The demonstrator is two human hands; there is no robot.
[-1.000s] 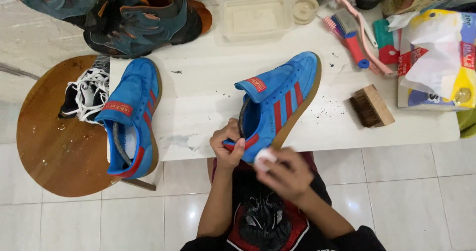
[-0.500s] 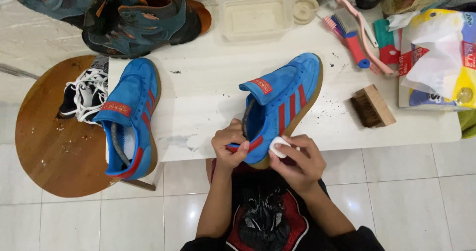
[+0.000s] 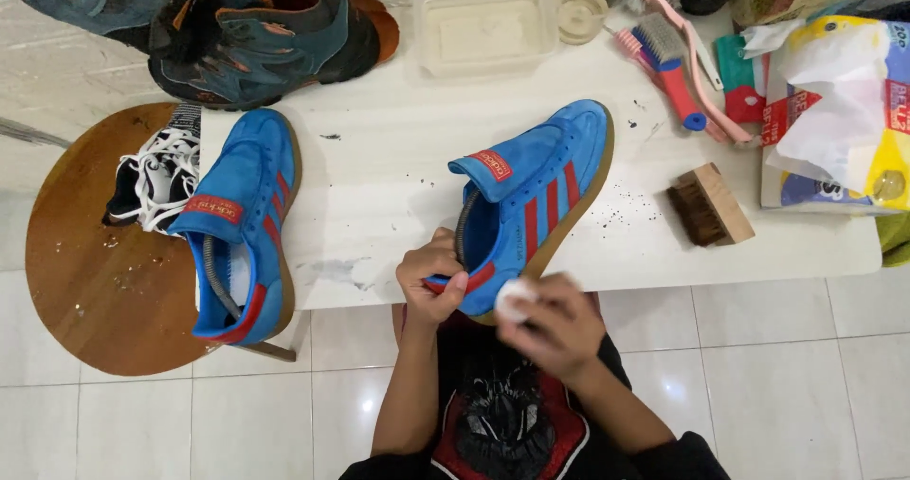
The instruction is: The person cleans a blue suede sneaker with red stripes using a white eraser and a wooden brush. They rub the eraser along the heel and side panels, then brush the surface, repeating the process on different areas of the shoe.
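White table (image 3: 398,158) edge: your left hand (image 3: 431,286) pinches the shoe (image 3: 526,200) heel, long axis running up-right away from you, while your right hand (image 3: 555,324), fingers closed on a white pad (image 3: 513,297), sits at the heel's right.

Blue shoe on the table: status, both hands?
Left hand grips blue shoe at heel. Right hand presses white pad against heel sole edge. Wooden brush lies apart, nothing blocking.

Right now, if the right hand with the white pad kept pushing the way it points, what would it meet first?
The right hand presses its white pad up-left; it would first meet the blue shoe's heel, probably touching already.
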